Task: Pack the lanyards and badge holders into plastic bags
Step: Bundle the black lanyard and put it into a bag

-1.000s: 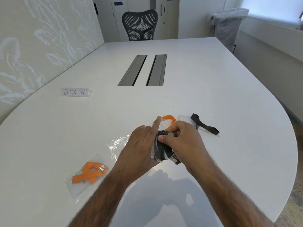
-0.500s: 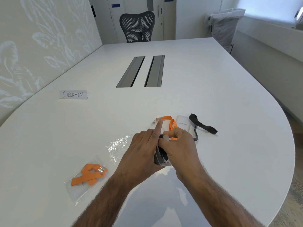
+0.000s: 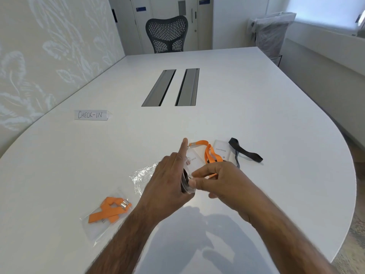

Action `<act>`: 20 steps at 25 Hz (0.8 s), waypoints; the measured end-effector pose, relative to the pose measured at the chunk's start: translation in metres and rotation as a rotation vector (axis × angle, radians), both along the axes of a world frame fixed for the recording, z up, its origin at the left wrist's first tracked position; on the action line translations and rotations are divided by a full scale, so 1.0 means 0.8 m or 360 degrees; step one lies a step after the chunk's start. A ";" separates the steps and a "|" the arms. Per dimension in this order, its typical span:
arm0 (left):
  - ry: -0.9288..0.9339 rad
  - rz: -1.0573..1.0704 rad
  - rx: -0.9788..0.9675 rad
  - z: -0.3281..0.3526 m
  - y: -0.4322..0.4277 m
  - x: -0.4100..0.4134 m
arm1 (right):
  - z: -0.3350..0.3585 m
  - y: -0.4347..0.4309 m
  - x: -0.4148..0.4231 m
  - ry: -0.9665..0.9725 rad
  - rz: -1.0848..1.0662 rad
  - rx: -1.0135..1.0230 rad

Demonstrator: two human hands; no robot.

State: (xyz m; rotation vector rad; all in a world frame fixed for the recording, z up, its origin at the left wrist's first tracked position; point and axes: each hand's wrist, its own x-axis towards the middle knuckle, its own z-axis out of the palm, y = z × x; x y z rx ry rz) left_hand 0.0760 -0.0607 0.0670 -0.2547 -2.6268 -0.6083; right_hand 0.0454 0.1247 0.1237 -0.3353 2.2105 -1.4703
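My left hand (image 3: 167,180) and my right hand (image 3: 221,180) meet above the near middle of the table, both gripping a small clear plastic bag (image 3: 187,181) with a black lanyard rolled inside. My left index finger points up. Just beyond lie an orange lanyard (image 3: 209,153) clipped to a badge holder (image 3: 194,158), a second badge holder (image 3: 222,150) and a loose black lanyard (image 3: 245,152). A packed bag with an orange lanyard (image 3: 108,210) lies at the near left. An empty clear bag (image 3: 143,176) lies beside my left hand.
A folded card reading CHECK-IN (image 3: 90,115) stands at the left. Two grey cable slots (image 3: 171,88) run down the white table (image 3: 256,107). A black mesh chair (image 3: 166,33) stands at the far end; the table's curved edge drops off at the right.
My right hand has slid from on top of the bag to its right side, fingertips now pinching its edge. The bag stands more upright between both hands.
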 end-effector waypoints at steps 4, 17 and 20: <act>-0.0023 -0.0043 0.0027 0.000 0.001 -0.005 | -0.003 -0.007 0.007 0.0130 -0.0093 0.0023; -0.0013 -0.0087 0.0002 0.002 0.001 -0.007 | -0.001 -0.012 0.002 0.0579 0.0247 0.0372; -0.0061 -0.0083 -0.0024 -0.001 0.004 -0.006 | -0.003 -0.005 -0.012 0.0283 0.0233 0.0193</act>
